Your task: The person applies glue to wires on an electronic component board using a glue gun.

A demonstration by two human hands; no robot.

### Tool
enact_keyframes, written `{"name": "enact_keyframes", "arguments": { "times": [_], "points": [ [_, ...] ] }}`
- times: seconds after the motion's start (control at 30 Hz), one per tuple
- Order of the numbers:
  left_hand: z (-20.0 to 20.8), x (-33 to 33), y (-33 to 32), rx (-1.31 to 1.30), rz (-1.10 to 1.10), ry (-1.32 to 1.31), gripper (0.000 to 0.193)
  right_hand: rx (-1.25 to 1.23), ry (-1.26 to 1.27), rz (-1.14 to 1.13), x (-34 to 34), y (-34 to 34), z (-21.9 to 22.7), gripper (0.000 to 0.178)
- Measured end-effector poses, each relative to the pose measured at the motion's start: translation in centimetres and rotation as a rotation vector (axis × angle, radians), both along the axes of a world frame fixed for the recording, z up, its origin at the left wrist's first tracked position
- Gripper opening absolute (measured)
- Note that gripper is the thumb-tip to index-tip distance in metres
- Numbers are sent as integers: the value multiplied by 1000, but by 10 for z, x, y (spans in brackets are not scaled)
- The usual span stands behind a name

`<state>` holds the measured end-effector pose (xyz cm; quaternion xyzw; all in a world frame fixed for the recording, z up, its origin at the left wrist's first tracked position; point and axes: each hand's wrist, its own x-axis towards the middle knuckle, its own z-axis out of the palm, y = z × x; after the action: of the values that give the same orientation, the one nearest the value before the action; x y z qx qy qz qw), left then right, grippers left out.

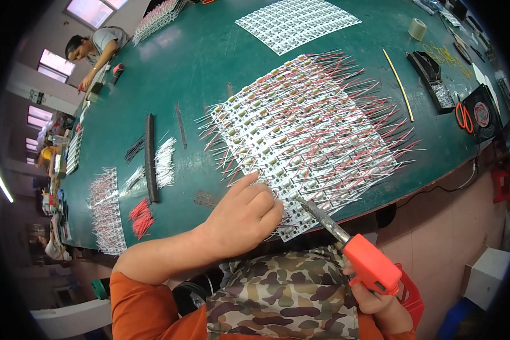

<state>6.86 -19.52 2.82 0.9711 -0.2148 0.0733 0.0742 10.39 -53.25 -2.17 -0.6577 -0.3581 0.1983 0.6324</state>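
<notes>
My right hand (373, 298) is wrapped round the handle of a red soldering gun (371, 263). The gun's metal tip reaches the near edge of a large white circuit board panel (260, 144) covered with red and white wires and small components. My left hand (241, 212) lies over the panel's near left corner, its fingers curled together at the edge. What they pinch, if anything, is hidden beneath the hand. Left of it lie a bundle of white wires (165, 162) and a bundle of red wires (141, 218), with a dark bar (151, 158) beside the white ones.
Another panel (297, 22) lies at the far side of the green table (204, 56), and a wired panel (107, 211) at left. To the right are a yellow stick (398, 85), a black tray (430, 82), a tape roll (417, 29) and orange-handled scissors (463, 117). A person (99, 48) works at far left.
</notes>
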Motion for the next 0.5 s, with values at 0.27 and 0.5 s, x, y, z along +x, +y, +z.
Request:
{"name": "enact_keyframes", "arguments": {
  "times": [0.27, 0.5],
  "points": [
    [6, 3, -2, 36, -3, 92, 28, -85, -408, -9, -3, -2, -19, 67],
    [9, 6, -3, 23, -6, 148, 29, -25, -228, -25, -3, 3, -20, 67]
  ]
}}
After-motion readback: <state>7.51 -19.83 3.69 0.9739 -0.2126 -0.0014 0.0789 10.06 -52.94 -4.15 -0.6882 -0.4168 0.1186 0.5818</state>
